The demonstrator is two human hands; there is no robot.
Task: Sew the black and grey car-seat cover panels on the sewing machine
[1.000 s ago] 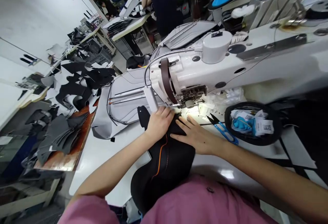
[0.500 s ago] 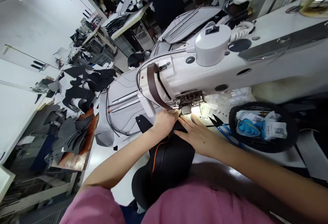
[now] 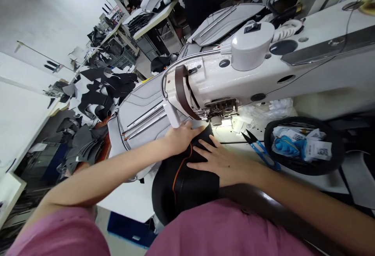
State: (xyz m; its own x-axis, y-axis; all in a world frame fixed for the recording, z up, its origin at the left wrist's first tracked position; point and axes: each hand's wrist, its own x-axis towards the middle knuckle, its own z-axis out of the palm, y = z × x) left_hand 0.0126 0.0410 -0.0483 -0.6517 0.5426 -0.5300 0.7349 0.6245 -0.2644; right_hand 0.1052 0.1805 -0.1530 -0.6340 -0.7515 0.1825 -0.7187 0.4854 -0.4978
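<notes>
A black fabric piece (image 3: 189, 185) with orange piping lies bunched in front of me, its far end close to the presser foot of a white sewing machine (image 3: 205, 76). At the far left edge of the fabric, my left hand (image 3: 180, 138) grips it, thumb pointing toward the needle area; some fingertips are hidden. My right hand (image 3: 218, 162) lies flat on the right side of the fabric, its fingers spread. The machine's lamp lights the needle area. The needle itself is too small to make out.
Blue-handled thread snips (image 3: 260, 150) lie right of my right hand, beside a black round container (image 3: 336, 146) of labels and a blue item. Grey padded panels (image 3: 140, 107) rest behind the machine. Dark cut pieces (image 3: 99, 92) pile up at left. A person (image 3: 199, 2) stands beyond.
The far end of the black fabric has drawn back a little from the presser foot toward me. Both hands have shifted with it, and my left elbow has swung outward. The view has shifted slightly.
</notes>
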